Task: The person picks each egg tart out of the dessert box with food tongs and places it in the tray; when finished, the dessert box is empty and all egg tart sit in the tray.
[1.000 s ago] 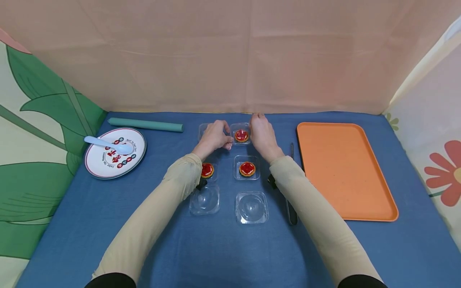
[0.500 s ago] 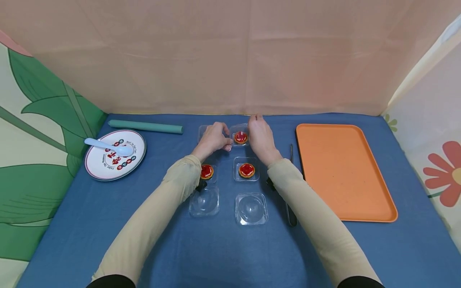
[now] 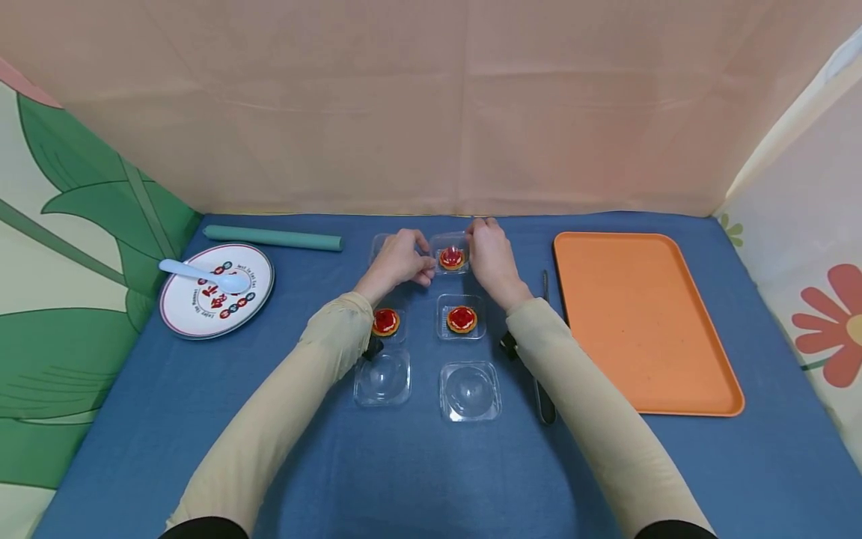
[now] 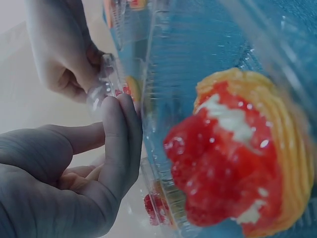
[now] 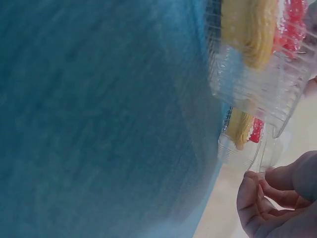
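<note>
At the back of the table, a clear plastic box (image 3: 441, 241) holds a round tart (image 3: 452, 259) with red topping and cream. My right hand (image 3: 491, 254) is at its right side; in the right wrist view, thumb and forefinger pinch the edge of the clear lid (image 5: 271, 148). Just left of that box, my left hand (image 3: 404, 258) has its fingers extended near the box's near-left corner; whether they touch it is unclear. Behind the left hand another clear box (image 3: 379, 243) is mostly hidden. Two more boxed tarts stand nearer, on the left (image 3: 386, 322) and right (image 3: 462, 320).
Two clear lids (image 3: 470, 391) (image 3: 382, 379) lie in front of the boxes. An orange tray (image 3: 646, 322) is to the right, beside a partly hidden dark-handled utensil (image 3: 546, 404). A plate (image 3: 195, 303) with a pale-blue spoon (image 3: 232, 282) and a green roll (image 3: 272, 237) lie left.
My right hand shifts slightly left, then back right, at the rear box. The left hand stays almost still, and the other boxes stay where they were.
</note>
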The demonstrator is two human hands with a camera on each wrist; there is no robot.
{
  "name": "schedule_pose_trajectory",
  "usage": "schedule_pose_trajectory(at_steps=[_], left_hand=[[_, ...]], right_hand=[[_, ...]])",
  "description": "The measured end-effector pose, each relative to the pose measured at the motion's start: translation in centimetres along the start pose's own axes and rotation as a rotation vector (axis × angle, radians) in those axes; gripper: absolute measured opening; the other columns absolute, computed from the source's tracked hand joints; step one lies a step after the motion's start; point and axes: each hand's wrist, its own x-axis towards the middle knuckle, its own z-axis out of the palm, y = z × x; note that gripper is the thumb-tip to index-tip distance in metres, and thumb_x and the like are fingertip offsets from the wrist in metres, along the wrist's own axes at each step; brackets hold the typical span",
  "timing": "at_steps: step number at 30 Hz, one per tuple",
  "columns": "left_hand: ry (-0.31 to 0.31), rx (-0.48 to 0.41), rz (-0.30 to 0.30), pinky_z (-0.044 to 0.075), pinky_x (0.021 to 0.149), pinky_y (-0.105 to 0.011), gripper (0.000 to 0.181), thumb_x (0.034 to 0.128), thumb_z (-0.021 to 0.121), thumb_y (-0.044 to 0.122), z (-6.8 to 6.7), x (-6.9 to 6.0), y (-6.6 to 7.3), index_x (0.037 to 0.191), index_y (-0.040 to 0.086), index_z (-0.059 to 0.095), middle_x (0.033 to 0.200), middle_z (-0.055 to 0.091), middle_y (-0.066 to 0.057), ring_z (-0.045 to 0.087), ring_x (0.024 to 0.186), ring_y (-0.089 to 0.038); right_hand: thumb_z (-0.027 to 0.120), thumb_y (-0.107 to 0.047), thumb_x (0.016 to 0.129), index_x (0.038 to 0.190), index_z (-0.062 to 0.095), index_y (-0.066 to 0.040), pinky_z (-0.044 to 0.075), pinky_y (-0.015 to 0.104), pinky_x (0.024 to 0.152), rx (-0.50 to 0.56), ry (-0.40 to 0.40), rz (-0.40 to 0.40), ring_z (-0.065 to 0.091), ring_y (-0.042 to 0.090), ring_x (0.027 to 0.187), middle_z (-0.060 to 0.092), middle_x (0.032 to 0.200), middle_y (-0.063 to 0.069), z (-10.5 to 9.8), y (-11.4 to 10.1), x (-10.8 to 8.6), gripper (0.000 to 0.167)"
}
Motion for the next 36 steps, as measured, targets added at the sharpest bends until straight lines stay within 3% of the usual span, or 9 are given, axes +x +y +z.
schedule_pose_trajectory(at_steps=[8,15,22,27,31,36], left_hand=[[-0.014,0.001,0.015,0.065,0.073,-0.039,0.028,0.1043,0.070,0.005,-0.4,-0.2,0.2,0.129,-0.006,0.060,0.086,0.077,-0.016,0.073,0.059,-0.015],[-0.014,0.009,0.058,0.065,0.075,-0.040,0.027,0.1041,0.070,0.003,-0.6,-0.7,0.4,0.127,-0.007,0.059,0.089,0.077,-0.019,0.073,0.060,-0.015],[-0.004,-0.021,0.079,0.065,0.078,-0.042,0.031,0.1040,0.070,0.003,-0.7,-0.8,0.5,0.131,-0.007,0.059,0.091,0.077,-0.019,0.077,0.068,-0.023],[-0.017,-0.066,0.098,0.064,0.079,-0.043,0.032,0.1035,0.070,0.002,-0.6,-0.6,0.5,0.131,-0.010,0.061,0.091,0.077,-0.021,0.076,0.064,-0.019],[-0.021,-0.063,0.112,0.064,0.080,-0.044,0.027,0.1033,0.070,0.001,-0.5,-0.7,0.7,0.126,-0.010,0.062,0.091,0.078,-0.021,0.074,0.061,-0.014],[-0.009,-0.036,0.145,0.065,0.078,-0.043,0.021,0.1036,0.070,0.002,-0.3,-0.8,0.8,0.121,-0.007,0.064,0.095,0.078,-0.022,0.075,0.066,-0.019]], right_hand=[[0.057,-0.005,0.111,0.125,0.068,0.010,0.057,0.053,0.096,0.068,0.023,0.007,0.065,0.040,0.111,0.065,0.119,0.026,-0.3,0.1,-0.4,0.023],[0.056,-0.004,0.111,0.128,0.067,0.011,0.057,0.053,0.093,0.106,0.058,-0.011,0.065,0.041,0.112,0.065,0.122,0.027,-0.3,0.3,-0.9,0.025],[0.061,0.001,0.107,0.131,0.068,0.004,0.055,0.052,0.083,0.160,0.106,-0.050,0.064,0.039,0.098,0.067,0.108,0.026,-1.2,0.5,-1.4,0.025],[0.060,0.003,0.107,0.133,0.065,0.006,0.054,0.051,0.083,0.223,0.131,-0.054,0.063,0.040,0.094,0.066,0.108,0.027,-1.4,0.9,-1.7,0.027],[0.061,0.001,0.107,0.134,0.064,0.011,0.058,0.049,0.081,0.263,0.154,-0.026,0.068,0.040,0.094,0.066,0.111,0.027,-1.5,1.0,-2.0,0.029],[0.061,0.000,0.108,0.133,0.065,0.011,0.060,0.045,0.074,0.330,0.167,0.026,0.071,0.036,0.086,0.067,0.109,0.023,-1.9,1.0,-2.3,0.028]])
